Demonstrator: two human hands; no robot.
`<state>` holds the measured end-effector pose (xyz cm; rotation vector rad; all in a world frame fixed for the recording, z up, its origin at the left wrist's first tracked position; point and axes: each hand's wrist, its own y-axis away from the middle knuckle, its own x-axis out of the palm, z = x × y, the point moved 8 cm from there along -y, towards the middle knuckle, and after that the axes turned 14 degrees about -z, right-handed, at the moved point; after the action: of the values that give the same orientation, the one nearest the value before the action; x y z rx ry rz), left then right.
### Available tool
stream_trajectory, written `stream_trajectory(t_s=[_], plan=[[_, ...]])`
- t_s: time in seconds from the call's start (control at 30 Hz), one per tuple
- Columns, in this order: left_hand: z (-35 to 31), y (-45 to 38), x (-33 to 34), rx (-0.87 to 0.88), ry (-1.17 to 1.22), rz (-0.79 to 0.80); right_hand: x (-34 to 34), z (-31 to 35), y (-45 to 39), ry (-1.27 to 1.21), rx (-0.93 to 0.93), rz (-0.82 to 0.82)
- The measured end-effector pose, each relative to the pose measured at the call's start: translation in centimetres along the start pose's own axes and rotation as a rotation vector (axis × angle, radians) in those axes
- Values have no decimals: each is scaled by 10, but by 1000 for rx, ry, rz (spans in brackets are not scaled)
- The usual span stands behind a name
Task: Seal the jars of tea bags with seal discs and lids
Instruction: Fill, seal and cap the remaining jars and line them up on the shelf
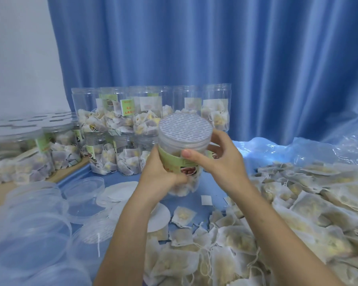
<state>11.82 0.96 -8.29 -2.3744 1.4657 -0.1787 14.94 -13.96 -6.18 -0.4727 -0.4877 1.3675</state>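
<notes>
Left hand (163, 174) gripping jar (182, 162) at label; right hand (219, 155) curled round its lid (185, 129), held above table

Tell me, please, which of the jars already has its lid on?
The jar held in both hands: a printed seal disc shows under its lid. The back-row jars stand open.

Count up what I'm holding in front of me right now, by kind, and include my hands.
Clear plastic jar of tea bags: 1
Clear ribbed plastic lid: 1
White printed seal disc: 1
Hands, left hand and right hand: 2
Total: 5
</notes>
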Motion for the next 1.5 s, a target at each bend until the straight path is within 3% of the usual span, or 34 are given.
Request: stream_trajectory(t_s=[0.13, 0.27, 0.4, 0.53, 0.83, 0.97, 1.1, 1.33, 1.5], plan=[[-21, -7, -4, 41, -123, -66, 3, 15, 3, -18, -26, -70], [-37, -10, -21, 64, -296, -13, 7, 28, 11, -31, -41, -145], [-45, -3, -71, 139, -363, -121, 43, 36, 26, -193, 64, 75], [-45, 5, -138, 177, -381, -215, 100, 61, 48, -198, 21, 312], [-70, 22, -307, 279, -400, -411, 243, 133, 98, -199, -163, 427], [-47, 31, -389, 168, -313, -520, 313, 148, 131, -139, -200, 469], [-16, 39, -441, 36, -299, -526, 375, 142, 162, -121, -142, 557], [21, 43, -493, -110, -370, -556, 437, 120, 200, -56, -46, 676], [43, 50, -512, -203, -394, -560, 453, 114, 206, 27, -97, 694]])
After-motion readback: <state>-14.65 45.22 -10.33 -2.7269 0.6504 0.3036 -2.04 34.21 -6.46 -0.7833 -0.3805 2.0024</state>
